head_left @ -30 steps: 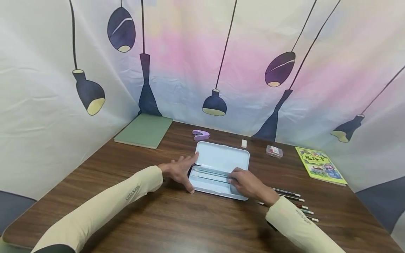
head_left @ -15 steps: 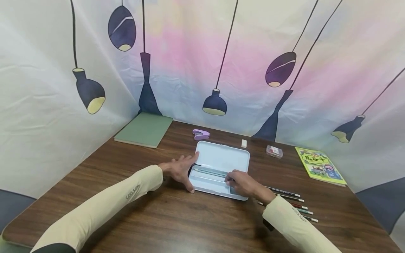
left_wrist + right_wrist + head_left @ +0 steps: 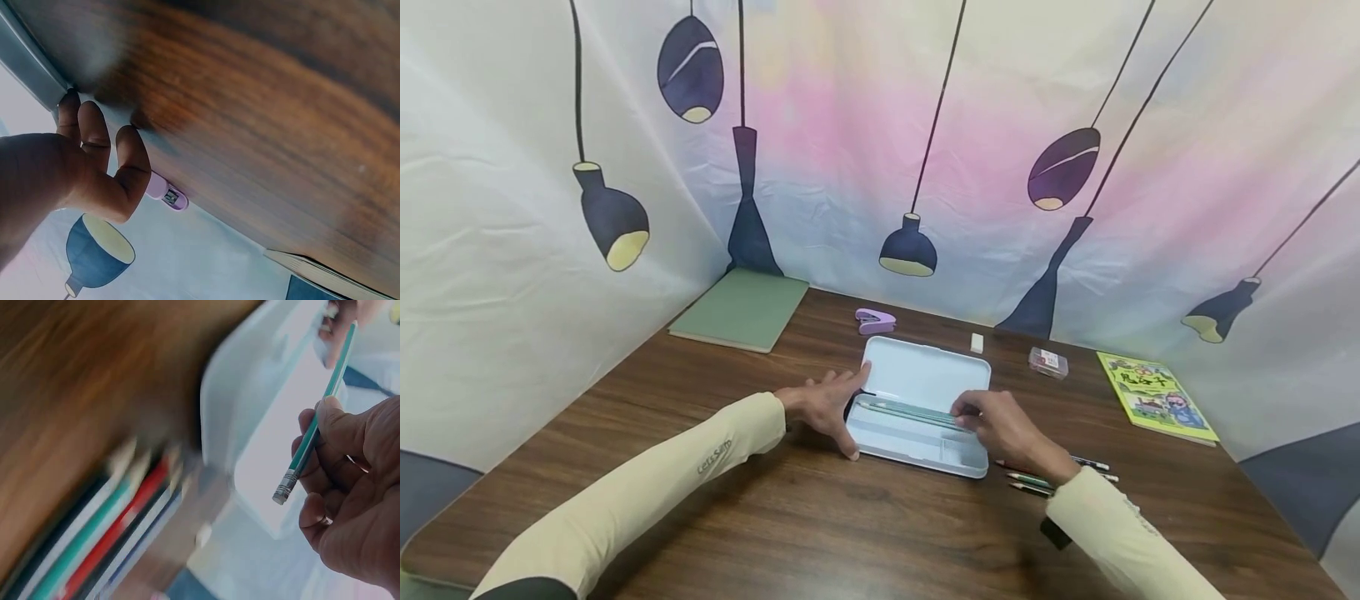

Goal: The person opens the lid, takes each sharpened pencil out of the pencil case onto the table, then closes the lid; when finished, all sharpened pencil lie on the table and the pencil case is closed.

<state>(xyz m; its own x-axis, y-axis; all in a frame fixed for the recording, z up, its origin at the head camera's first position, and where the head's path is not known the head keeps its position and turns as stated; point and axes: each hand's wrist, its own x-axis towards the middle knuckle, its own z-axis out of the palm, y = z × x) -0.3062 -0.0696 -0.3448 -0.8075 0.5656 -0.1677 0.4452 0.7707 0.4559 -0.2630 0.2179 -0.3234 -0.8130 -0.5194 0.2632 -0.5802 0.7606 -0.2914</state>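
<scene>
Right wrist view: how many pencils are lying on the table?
5, side by side at lower left: a dark pencil, a green pencil, a red pencil, a black pencil and a bluish pencil. They're blurred; another could be hidden.

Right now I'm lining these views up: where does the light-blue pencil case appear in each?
Head: open pencil case just right of centre, lower half.
Left wrist: only an edge, upper left.
Right wrist: upper middle, slanting, blurred.
Shared landmark: left hand, by the case's end in all three.
</scene>
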